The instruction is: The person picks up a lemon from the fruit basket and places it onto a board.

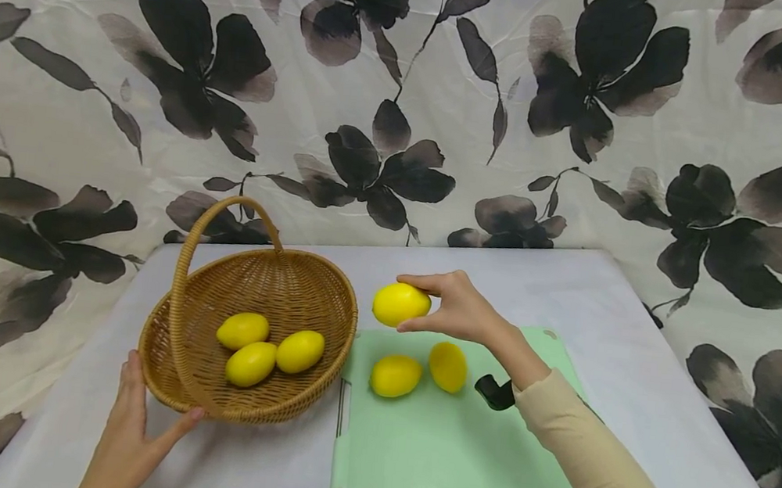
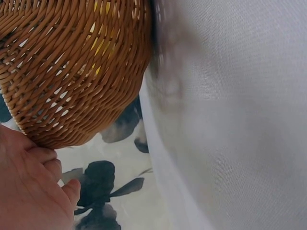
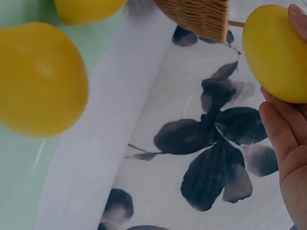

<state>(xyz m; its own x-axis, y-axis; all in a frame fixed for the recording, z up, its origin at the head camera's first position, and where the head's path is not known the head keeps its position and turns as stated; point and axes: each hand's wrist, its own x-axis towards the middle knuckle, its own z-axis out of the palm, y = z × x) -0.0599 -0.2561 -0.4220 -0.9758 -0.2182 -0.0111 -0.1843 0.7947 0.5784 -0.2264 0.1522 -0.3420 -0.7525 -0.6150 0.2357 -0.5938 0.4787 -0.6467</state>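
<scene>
My right hand (image 1: 457, 307) pinches a yellow lemon (image 1: 399, 305) between thumb and fingers, above the far edge of a green cutting board (image 1: 455, 454). In the right wrist view this lemon (image 3: 273, 52) sits at the right edge. Two more lie on the board: one lemon (image 1: 395, 376) on the left, and another lemon (image 1: 448, 367) beside it. My left hand (image 1: 132, 431) holds the near left side of a wicker basket (image 1: 316, 292), thumb at its front rim. Inside are three lemons (image 1: 250, 364). The left wrist view shows curled fingers against the wicker (image 2: 72, 72).
The basket's tall arched handle (image 1: 182, 287) rises over its left part. A white cloth (image 1: 256, 467) covers the table. Behind it hangs a floral sheet (image 1: 483, 166). A black device (image 1: 495, 393) is at my right wrist.
</scene>
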